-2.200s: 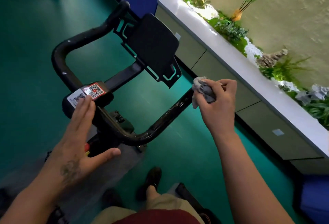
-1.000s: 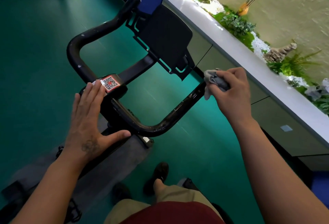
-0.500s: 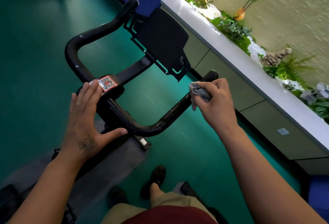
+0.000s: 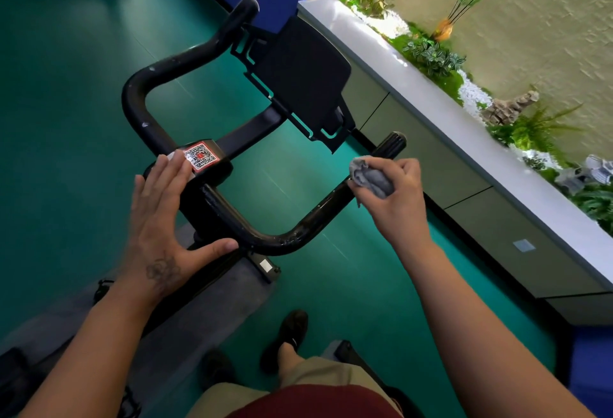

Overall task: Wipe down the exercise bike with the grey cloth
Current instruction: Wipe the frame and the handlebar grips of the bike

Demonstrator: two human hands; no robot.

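The exercise bike's black handlebar [image 4: 282,238] loops across the middle of the view, with a QR-code sticker [image 4: 200,156] on its centre block and a black tablet holder [image 4: 303,82] beyond. My right hand [image 4: 396,198] grips the bunched grey cloth [image 4: 370,178] against the right handlebar arm, just below its ribbed end grip [image 4: 391,145]. My left hand [image 4: 162,218] lies flat with straight fingers on the centre block beside the sticker, thumb spread toward the near bar.
A long white-topped planter ledge [image 4: 464,125] with green plants and stones runs along the right. Grey cabinet fronts [image 4: 497,218] sit beneath it. Green floor [image 4: 66,119] surrounds the bike. My shoe [image 4: 287,338] and legs are below the handlebar.
My right hand has slid the cloth back down the right handlebar arm toward me, uncovering the ribbed end grip. My left hand has stayed flat on the centre block.
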